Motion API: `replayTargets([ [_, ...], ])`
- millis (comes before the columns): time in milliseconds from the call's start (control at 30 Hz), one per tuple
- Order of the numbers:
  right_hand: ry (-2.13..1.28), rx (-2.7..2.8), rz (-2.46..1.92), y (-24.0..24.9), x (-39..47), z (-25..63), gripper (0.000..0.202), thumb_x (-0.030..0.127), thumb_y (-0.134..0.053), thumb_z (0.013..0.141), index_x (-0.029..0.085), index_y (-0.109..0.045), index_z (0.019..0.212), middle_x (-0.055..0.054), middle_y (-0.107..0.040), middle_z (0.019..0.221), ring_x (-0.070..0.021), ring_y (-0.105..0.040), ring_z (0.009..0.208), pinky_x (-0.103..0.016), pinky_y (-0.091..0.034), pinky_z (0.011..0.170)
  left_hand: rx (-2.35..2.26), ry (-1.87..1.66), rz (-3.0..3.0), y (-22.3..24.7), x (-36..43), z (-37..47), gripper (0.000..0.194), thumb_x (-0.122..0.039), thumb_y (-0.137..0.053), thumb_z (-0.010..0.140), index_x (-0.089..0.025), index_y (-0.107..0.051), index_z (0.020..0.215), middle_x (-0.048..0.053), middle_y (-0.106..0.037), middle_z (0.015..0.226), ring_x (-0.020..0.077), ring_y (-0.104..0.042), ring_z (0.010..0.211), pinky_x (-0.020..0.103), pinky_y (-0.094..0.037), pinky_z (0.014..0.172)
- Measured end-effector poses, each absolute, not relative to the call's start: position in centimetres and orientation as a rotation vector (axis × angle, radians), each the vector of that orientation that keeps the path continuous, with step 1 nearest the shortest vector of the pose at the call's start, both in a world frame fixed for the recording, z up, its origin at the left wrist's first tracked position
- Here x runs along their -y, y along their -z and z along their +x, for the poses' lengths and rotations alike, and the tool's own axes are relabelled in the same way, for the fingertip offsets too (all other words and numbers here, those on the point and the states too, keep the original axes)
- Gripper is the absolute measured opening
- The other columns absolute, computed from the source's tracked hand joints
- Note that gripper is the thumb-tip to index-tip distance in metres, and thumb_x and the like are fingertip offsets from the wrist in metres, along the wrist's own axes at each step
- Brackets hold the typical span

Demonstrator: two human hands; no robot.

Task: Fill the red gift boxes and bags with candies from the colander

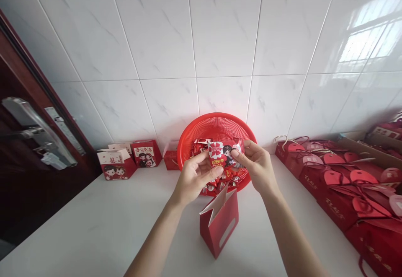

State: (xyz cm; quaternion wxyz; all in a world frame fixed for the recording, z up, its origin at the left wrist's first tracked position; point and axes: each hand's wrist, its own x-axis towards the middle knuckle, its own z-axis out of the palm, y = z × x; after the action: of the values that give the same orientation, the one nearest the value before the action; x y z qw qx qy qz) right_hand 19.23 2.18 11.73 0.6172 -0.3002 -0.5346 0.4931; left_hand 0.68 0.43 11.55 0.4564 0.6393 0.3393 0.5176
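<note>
Between my two hands is a red candy packet [222, 152] printed with cartoon figures. My left hand [198, 174] pinches its left side, and my right hand [253, 164] grips its right side, thumb on the front. Behind and below it, a red plastic basket [216, 120] leans against the wall with several wrapped candies [230, 179] inside. Nearer to me, below the hands, a small red paper box [222, 222] stands upright with its top open; what is in it is hidden from here.
Small printed boxes [117, 166] stand at the back left by the wall. Several rows of red gift boxes [333, 197] with cord handles fill the right side. A dark door [28, 151] with a metal handle is at the left. The white tabletop [103, 226] meets a tiled wall.
</note>
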Motion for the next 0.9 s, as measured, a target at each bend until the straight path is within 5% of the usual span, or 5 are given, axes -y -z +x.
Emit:
replayTargets([
  [167, -1.272, 1.226, -0.604, -11.6, -2.4, 19.6, 0.034, 0.042, -0.089, 0.070, 0.022, -0.068, 0.087, 0.000, -0.070, 0.077, -0.0150, -0.062, 0.061, -0.023, -0.051, 0.045, -0.846, -1.240, 1.591, -11.8, 0.1, 0.7, 0.047, -0.036, -0.082, 0.079, -0.015, -0.072, 0.120, 0.010, -0.078, 0.108, 0.0264, -0.074, 0.094, 0.033, -0.063, 0.079],
  [500, -1.348, 1.398, -0.531, -11.4, -2.5, 20.5, 0.025, 0.044, -0.076, 0.087, 0.023, -0.074, 0.100, -0.003, -0.072, 0.086, -0.0147, -0.064, 0.067, -0.025, -0.058, 0.057, -0.818, -1.282, 1.611, -11.9, 0.1, 0.6, 0.041, -0.032, -0.082, 0.080, -0.016, -0.073, 0.116, 0.007, -0.078, 0.101, 0.0220, -0.073, 0.090, 0.029, -0.062, 0.079],
  [700, -1.392, 1.379, -0.527, -11.5, -2.5, 20.4, 0.024, 0.044, -0.078, 0.085, 0.022, -0.076, 0.095, -0.001, -0.070, 0.078, -0.0140, -0.062, 0.060, -0.026, -0.056, 0.053, -0.767, -1.244, 1.667, -11.9, 0.1, 0.5, 0.037, -0.033, -0.079, 0.083, -0.017, -0.072, 0.116, 0.008, -0.077, 0.107, 0.0228, -0.073, 0.097, 0.029, -0.062, 0.083],
  [900, -1.212, 1.146, -0.597, -12.2, -2.6, 20.9, 0.029, 0.047, -0.085, 0.074, 0.022, -0.076, 0.085, -0.001, -0.071, 0.072, -0.0161, -0.064, 0.062, -0.028, -0.055, 0.055, -1.007, -1.311, 1.842, -12.1, 0.1, -0.9, 0.055, -0.039, -0.070, 0.090, -0.021, -0.057, 0.140, 0.008, -0.074, 0.110, 0.0213, -0.073, 0.097, 0.033, -0.061, 0.086],
])
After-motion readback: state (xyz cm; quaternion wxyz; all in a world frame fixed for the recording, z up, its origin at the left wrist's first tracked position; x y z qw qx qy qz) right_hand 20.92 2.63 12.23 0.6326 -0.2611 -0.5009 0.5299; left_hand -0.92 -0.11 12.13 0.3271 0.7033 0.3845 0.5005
